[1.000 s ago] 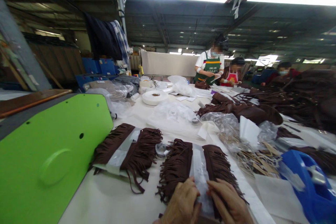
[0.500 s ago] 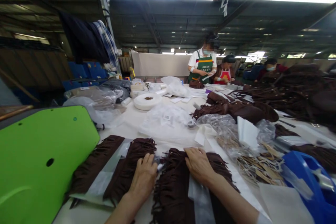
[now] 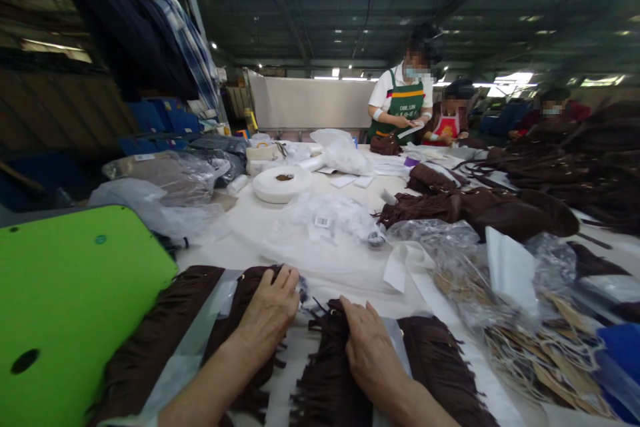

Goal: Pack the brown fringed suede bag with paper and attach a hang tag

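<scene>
Brown bundles, two, lie under left hand and right hand, grips' closure unclear.

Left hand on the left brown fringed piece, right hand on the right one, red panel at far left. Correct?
No: the panel is green, as the head view shows. Left hand on left piece, right hand on right piece: fine.

The person's left hand and right hand are bare, forearms uncovered; a pale fabric sleeve edges the left.
</scene>
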Action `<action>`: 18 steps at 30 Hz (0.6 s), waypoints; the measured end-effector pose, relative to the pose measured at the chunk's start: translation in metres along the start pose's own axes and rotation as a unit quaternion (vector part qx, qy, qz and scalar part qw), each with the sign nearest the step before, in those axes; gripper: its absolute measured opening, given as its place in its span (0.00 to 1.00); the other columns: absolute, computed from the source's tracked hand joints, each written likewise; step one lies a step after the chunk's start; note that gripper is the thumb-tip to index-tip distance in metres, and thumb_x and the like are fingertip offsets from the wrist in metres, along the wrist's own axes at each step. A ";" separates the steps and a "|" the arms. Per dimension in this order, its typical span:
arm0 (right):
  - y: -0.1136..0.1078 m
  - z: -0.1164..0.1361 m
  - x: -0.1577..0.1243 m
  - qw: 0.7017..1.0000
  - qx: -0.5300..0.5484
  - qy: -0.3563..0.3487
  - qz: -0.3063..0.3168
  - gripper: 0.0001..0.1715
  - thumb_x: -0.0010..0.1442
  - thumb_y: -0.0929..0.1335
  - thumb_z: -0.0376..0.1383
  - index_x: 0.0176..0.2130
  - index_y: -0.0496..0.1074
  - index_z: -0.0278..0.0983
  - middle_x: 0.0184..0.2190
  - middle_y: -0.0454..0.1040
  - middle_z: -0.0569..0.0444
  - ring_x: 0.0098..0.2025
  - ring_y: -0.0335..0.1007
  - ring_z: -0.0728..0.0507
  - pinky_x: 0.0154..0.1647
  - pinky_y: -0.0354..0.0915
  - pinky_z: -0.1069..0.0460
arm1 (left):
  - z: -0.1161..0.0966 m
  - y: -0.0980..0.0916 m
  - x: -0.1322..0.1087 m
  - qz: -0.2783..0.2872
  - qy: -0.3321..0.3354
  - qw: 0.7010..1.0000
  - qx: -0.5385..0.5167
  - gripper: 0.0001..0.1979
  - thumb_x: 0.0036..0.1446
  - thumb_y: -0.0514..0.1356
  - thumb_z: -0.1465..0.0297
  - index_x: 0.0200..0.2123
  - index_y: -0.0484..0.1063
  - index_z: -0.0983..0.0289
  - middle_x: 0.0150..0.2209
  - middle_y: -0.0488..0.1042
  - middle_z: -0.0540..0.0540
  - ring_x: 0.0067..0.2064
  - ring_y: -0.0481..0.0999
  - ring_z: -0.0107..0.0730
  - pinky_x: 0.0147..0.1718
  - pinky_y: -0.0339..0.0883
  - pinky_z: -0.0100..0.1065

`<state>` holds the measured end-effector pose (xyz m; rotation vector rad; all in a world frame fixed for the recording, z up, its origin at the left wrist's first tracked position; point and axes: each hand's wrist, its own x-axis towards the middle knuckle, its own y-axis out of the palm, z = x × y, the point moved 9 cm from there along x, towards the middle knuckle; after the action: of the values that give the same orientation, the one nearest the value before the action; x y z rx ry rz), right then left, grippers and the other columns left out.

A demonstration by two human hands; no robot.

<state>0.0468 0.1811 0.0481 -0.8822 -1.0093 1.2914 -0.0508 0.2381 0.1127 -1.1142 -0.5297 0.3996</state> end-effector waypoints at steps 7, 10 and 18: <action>-0.007 -0.002 0.002 0.993 0.101 0.041 0.037 0.39 0.43 0.58 0.23 0.57 0.62 0.30 0.45 0.72 0.46 0.48 0.66 0.40 0.53 0.61 0.46 | 0.020 0.009 0.061 0.017 0.096 0.995 0.016 0.05 0.55 0.57 0.76 0.30 0.73 0.64 0.48 0.68 0.64 0.47 0.68 0.46 0.43 0.59 0.46; -0.010 0.011 0.001 0.990 0.127 -0.027 0.054 0.39 0.42 0.60 0.23 0.55 0.64 0.35 0.42 0.73 0.49 0.45 0.67 0.42 0.51 0.62 0.48 | 0.017 0.029 0.073 0.032 0.125 0.992 0.002 0.06 0.56 0.56 0.75 0.31 0.72 0.62 0.46 0.70 0.61 0.43 0.69 0.43 0.41 0.58 0.44; 0.019 0.033 -0.022 0.976 0.104 -0.185 0.039 0.13 0.53 0.63 0.25 0.34 0.72 0.40 0.29 0.74 0.55 0.32 0.70 0.47 0.32 0.65 0.57 | 0.019 0.056 0.075 0.054 0.100 0.993 -0.020 0.08 0.58 0.52 0.75 0.30 0.70 0.64 0.34 0.72 0.58 0.36 0.71 0.41 0.37 0.57 0.42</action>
<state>0.0092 0.1598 0.0388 -0.5350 -1.1068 1.6356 -0.0037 0.3157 0.0832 -1.2102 -0.3022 0.3680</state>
